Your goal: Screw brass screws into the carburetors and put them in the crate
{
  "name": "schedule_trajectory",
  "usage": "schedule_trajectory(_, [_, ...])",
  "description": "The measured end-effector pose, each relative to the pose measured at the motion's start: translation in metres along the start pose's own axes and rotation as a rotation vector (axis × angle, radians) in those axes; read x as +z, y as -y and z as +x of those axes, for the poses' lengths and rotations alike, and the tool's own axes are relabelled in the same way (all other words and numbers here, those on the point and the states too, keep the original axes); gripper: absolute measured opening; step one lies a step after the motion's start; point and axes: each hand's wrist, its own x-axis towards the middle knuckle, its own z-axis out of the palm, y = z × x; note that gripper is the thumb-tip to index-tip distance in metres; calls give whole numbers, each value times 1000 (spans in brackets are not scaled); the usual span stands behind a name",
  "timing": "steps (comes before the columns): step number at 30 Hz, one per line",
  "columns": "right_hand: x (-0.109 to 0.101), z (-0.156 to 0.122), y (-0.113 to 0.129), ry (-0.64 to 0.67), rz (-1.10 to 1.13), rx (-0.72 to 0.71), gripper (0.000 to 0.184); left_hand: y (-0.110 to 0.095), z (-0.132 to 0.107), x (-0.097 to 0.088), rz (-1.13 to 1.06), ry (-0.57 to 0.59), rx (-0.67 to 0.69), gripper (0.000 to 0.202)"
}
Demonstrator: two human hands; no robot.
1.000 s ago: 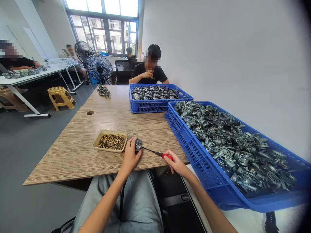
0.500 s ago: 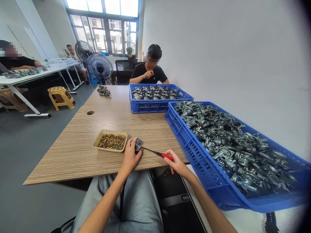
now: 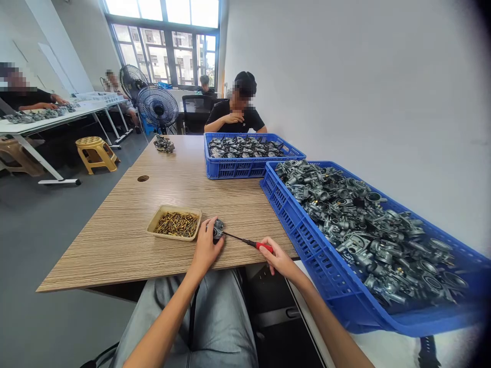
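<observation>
My left hand (image 3: 208,244) is closed around a small grey metal carburetor body (image 3: 218,228) on the wooden table, near its front edge. A screwdriver (image 3: 245,240) with a red and black handle lies in the grip of my right hand (image 3: 278,257). Its long thin shaft points left, and the tip meets the right side of the carburetor body; the exact point of contact is too small to make out. Just left of my left hand stands a cream plastic tray (image 3: 150,226) full of small brass pieces (image 3: 176,224).
At right, a large blue crate (image 3: 299,232) holds many metal carburetor bodies. Behind it stands a second blue crate (image 3: 238,168) of assembled carburetors, with a co-worker (image 3: 233,115) seated beyond. A loose carburetor (image 3: 164,144) lies by the table's far left, near a round hole (image 3: 143,178).
My hands, the screwdriver and the carburetor body look almost unmoved. Across the table, the co-worker's hand has shifted slightly near the face.
</observation>
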Motion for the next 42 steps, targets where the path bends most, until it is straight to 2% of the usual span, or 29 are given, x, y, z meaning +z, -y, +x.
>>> schedule_trajectory(42, [1, -1, 4, -5, -18, -5, 39, 0, 0, -1, -10, 5, -6, 64])
